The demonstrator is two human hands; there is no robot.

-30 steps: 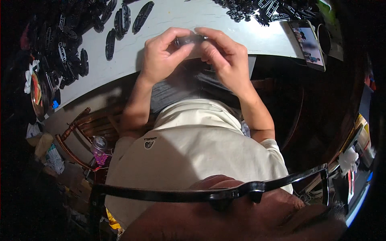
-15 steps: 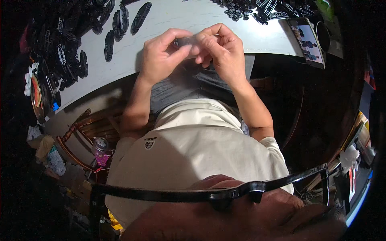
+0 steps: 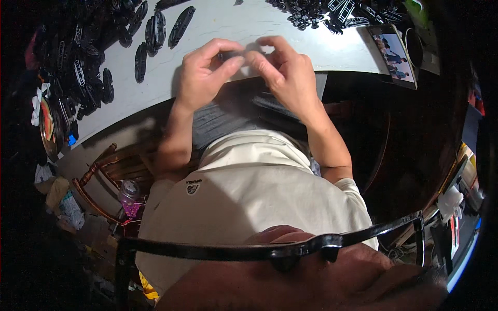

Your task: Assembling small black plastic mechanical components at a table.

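Taking the middle of the view as the clock's centre, the left hand (image 3: pixel 205 72) and right hand (image 3: pixel 285 70) meet near twelve o'clock, over the near edge of the pale table (image 3: pixel 332 52), their fingertips almost touching. The left thumb and forefinger curve toward each other with a narrow space between them; the right thumb and forefinger are parted somewhat wider. A small dark blur lies where the fingertips meet, and I cannot tell whether either hand grips anything there. Slim black oval plastic pieces (image 3: pixel 182 27) lie loose on the tabletop at eleven o'clock, left of the hands and apart from them. At ten o'clock is a large heap of black plastic parts (image 3: pixel 78 72); smaller black clips (image 3: pixel 306 13) cluster toward one o'clock. A phone (image 3: pixel 397 57) with a lit screen leans at two o'clock, and a wooden chair (image 3: pixel 89 174) stands at nine.
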